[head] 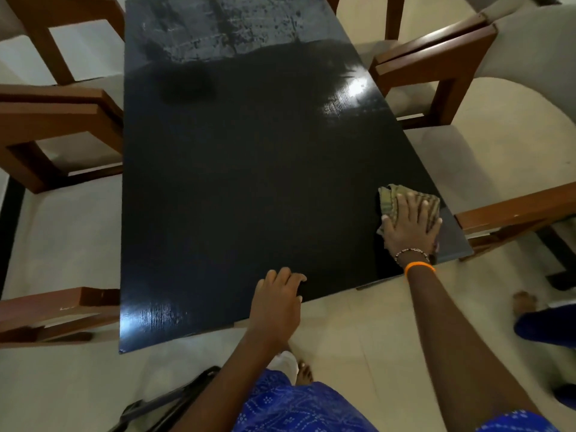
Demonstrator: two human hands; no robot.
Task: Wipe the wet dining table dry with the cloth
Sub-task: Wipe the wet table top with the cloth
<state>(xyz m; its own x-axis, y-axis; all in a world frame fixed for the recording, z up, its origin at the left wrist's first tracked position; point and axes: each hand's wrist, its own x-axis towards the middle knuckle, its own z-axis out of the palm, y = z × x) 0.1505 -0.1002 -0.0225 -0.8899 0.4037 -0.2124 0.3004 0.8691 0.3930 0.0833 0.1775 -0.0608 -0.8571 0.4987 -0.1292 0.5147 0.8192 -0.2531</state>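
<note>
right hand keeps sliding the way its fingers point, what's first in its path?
Likely nothing on the table: the right hand, flat on the cloth, points far-right, so it soon meets the table's right edge.

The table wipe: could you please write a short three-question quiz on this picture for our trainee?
1. True or false: the right hand presses the cloth flat near the right edge of the table.
2. Where does the table look wet with streaks and droplets? A) near end B) far end C) under the left hand
3. Fill in: the left hand rests on the table's ____ edge and holds nothing.

Key: 1 true. 2 B. 3 near.
</note>
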